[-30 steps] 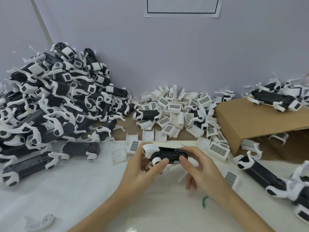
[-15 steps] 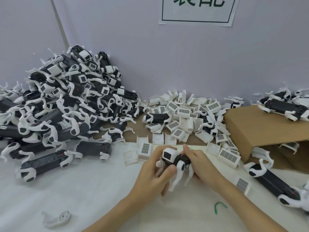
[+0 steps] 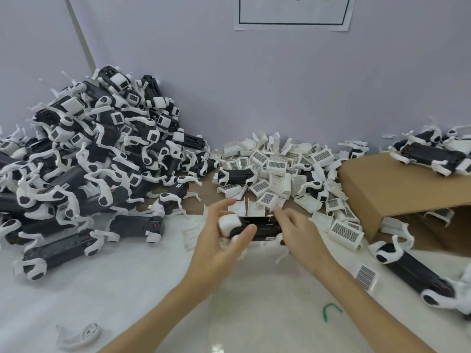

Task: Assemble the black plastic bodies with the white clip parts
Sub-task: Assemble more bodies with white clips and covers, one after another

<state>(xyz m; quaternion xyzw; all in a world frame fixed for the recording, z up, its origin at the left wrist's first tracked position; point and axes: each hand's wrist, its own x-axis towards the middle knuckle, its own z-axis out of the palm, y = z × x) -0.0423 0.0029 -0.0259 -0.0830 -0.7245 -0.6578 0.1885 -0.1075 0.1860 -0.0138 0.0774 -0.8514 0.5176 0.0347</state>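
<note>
Both hands hold one black body (image 3: 257, 226) above the near-middle surface (image 3: 127, 289).

The left hand (image 3: 216, 247) pinches its white-capped end between thumb and fingers; the right hand (image 3: 297, 231) grips the other end, likely steadying it for fitting.

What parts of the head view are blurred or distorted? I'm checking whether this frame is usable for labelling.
Head view: both hands, left hand and right hand, are motion-smeared around the black body; the assembled pile stays fairly sharp; wide-angle bending curves the wall seam; a soft glare patch lies on the white table.
</note>
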